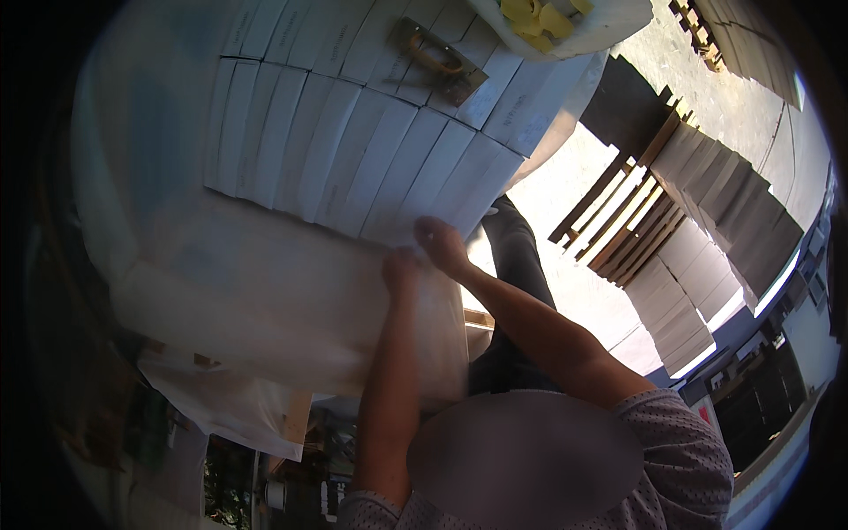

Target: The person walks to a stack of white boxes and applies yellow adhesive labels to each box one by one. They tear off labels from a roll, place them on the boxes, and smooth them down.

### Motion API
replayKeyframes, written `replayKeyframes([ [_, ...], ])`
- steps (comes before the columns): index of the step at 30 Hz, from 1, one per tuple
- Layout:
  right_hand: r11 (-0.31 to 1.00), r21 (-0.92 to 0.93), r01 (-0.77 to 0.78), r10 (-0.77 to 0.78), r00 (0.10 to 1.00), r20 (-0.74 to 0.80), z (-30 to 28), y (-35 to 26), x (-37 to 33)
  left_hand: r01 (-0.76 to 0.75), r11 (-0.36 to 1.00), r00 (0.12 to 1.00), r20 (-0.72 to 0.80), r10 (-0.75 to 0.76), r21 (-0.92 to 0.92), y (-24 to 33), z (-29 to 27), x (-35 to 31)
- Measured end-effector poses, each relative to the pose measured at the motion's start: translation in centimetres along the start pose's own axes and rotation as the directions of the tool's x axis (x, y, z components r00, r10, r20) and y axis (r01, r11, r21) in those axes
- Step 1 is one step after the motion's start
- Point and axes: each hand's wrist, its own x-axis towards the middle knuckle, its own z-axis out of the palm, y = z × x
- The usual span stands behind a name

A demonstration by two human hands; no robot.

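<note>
**Soft plastic sheet [265, 278] beside white boxes [283, 141]**

The sheet hung down their near side. It looked light and slippery, best bunched at its top edge. I had my left hand [402, 268] and right hand [441, 246] there, fingers curled; I couldn't tell how tightly, or on what.

Left hand [403, 267] beside right hand [444, 246], fingers [428, 229] curled.
</note>
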Motion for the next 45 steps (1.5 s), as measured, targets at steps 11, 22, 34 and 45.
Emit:
replayKeyframes([
  [11, 1.0, 0.001, 0.03, -0.03, 0.993, -0.116, 1.4, 0.9, 1.0, -0.084, 0.994, 0.996, -0.023, 0.086, 0.071, -5.5, 0.8, 6.1],
  [22, 0.808, -0.584, 0.076, -0.106, 0.994, -0.016, 1.0, 0.5, 4.2, -0.185, 0.951, 0.975, -0.072, 0.208, 0.249, -3.4, 0.7, 6.2],
  [34, 0.925, -0.381, 0.009, 0.029, 0.995, 0.093, -4.9, -3.0, 0.0, 0.288, 0.892, 0.945, 0.253, -0.206, -0.348, -0.2, 1.4, 3.6],
  [45, 0.998, -0.018, 0.056, -0.045, 0.926, 0.375, -13.8, -12.9, -8.4, 0.467, 0.725, 0.772, 0.633, -0.055, -0.507, 23.7, -6.0, -9.9],
])
